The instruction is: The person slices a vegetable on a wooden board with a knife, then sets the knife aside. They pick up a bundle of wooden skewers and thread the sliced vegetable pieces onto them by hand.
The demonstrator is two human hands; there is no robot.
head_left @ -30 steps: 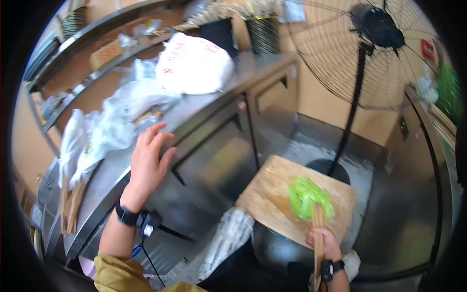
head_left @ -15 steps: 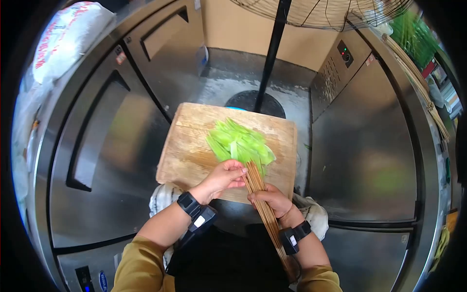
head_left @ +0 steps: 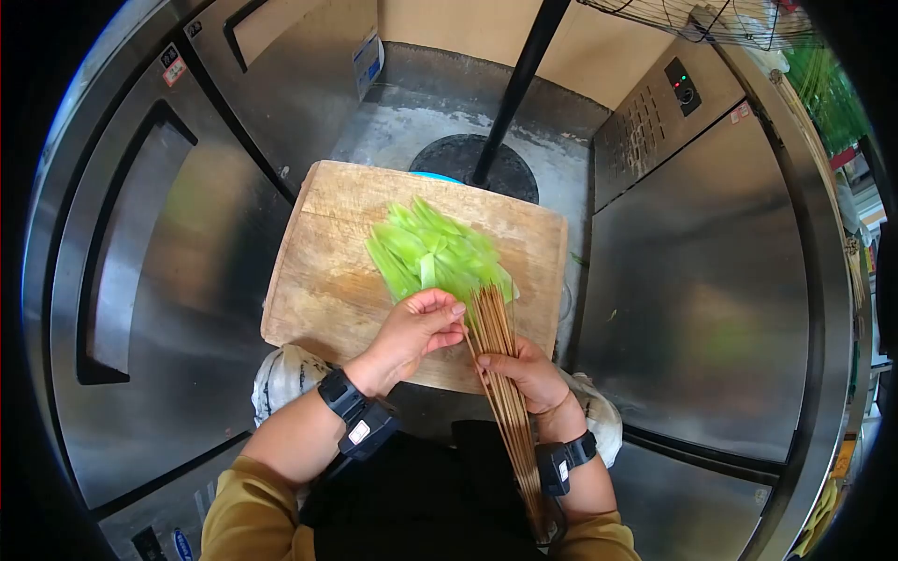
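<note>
My right hand (head_left: 530, 376) is wrapped round a bundle of thin bamboo skewers (head_left: 505, 397); their upper ends fan out a little over the board. Close by on the left, my left hand (head_left: 416, 335) has its thumb and fingers pinched at the bundle's left edge, on a single skewer near its top. Just beyond both hands, a pile of flat, light green vegetable slices (head_left: 432, 251) lies on a wooden cutting board (head_left: 323, 243). The skewer tips overlap the near right side of the pile.
Stainless steel refrigerator cabinets stand on the left (head_left: 201, 280) and right (head_left: 697, 309). Behind the board, a black pole (head_left: 519, 93) rises from a round black base (head_left: 440, 154) on the floor. A wire fan cage (head_left: 692, 19) shows at the top right.
The view has shifted and tilted down. The skewers' upper ends are spread wider in my right hand, and my left hand stays at the bundle's edge.
</note>
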